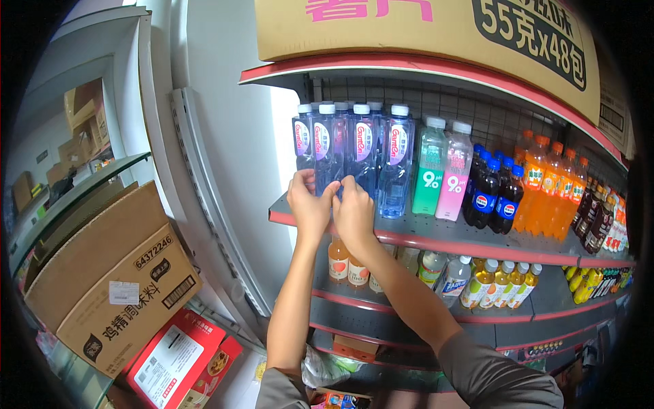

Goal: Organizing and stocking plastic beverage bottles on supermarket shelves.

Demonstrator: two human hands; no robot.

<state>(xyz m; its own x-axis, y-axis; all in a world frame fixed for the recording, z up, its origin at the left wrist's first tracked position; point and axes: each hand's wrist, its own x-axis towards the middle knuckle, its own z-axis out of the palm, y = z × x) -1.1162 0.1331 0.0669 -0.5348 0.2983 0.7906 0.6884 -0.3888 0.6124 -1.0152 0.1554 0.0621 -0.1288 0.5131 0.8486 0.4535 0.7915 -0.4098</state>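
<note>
Several clear-blue Ganten water bottles (363, 145) with white caps stand upright in rows at the left end of a grey shelf (327, 225). My left hand (310, 207) is at the lower part of the front-left bottle (327, 148), its fingers curled at the left and its thumb in front. Close beside it, my right hand (353, 212) has bent fingers before the lower part of the neighbouring bottles. Both thumbs nearly meet. The hands hide the bottle bases, so a firm grip is not plain. Another Ganten bottle (396, 163) stands just right of my right hand.
Green (429, 168) and pink drink bottles (454, 174), Pepsi bottles (493, 197) and orange soda bottles (546, 189) continue rightward. A large carton (409, 30) rests on the shelf above. Juice bottles (500, 283) stand below. Cardboard boxes (127, 291) lean at left beside a metal upright (219, 204).
</note>
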